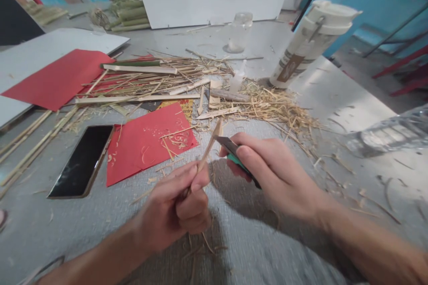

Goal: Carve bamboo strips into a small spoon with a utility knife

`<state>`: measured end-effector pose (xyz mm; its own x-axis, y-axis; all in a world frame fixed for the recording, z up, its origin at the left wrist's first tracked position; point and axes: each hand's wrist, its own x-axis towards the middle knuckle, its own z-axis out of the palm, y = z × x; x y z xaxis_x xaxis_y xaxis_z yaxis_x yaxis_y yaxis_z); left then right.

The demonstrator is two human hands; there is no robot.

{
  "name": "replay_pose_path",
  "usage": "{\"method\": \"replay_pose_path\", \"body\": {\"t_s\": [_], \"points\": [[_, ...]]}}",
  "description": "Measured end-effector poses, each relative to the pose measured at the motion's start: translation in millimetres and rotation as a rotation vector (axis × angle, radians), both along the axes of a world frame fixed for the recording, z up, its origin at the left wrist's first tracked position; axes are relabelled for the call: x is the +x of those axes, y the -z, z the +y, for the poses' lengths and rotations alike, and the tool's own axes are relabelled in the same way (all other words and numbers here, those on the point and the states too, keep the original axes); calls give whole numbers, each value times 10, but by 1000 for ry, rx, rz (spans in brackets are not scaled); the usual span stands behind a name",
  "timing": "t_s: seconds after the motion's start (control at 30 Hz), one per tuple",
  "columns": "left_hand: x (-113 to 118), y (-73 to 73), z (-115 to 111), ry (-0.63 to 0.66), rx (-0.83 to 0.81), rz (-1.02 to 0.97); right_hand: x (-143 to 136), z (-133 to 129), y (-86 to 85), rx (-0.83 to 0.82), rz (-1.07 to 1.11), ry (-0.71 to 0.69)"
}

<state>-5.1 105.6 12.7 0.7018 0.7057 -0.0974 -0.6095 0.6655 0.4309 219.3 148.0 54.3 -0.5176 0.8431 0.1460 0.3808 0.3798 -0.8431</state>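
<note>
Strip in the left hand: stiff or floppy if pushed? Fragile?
The strip is probably fairly stiff: it juts straight from the left hand without sagging. Likely light, given how thin it is. It may split or snap near the knife, where it looks slender.

Cool, fairly bright light here, seemingly from overhead and the far side, and look at the soft shadow [257, 216] pooling under the right hand [281, 173], toward the camera! A pale sheen spreads over the tabletop [354, 98] at right, faint reflections streak the dark phone [83, 156], the right hand goes slightly soft, and out at the edge the wide lens stretches and smears that glinting plastic bottle [394, 133]
</note>
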Motion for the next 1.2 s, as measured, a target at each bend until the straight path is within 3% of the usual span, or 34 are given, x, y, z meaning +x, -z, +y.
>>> {"method": "replay_pose_path", "body": {"t_s": [0.1,0.17,0.27,0.33,0.37,0.43,0.53,0.63,0.8,1.0,1.2], "points": [[4,19,-5,11,-10,-19,-6,1,18,-23,-17,2],[10,25,-6,11,-14,-15,7,16,15,-206,52,-51],[11,26,-2,14,-14,-3,33,44,-2,-605,216,-173],[5,23,3,11,-16,-6,44,49,-7,-749,310,-232],[0,21,6,7,-19,-6,47,46,-5,-739,346,-239],[-6,22,9,2,-19,-4,47,31,10,-564,387,-183],[-8,34,2,40,-9,35,37,14,46,-285,456,59],[-6,44,-13,140,6,126,31,36,67,-343,531,163],[23,16,-35,229,184,361,49,102,56,-512,456,72],[105,-58,-123,-168,494,921,8,82,61,-617,362,120],[70,-77,-194,-328,721,1070,-42,80,98,-818,546,80]]}}
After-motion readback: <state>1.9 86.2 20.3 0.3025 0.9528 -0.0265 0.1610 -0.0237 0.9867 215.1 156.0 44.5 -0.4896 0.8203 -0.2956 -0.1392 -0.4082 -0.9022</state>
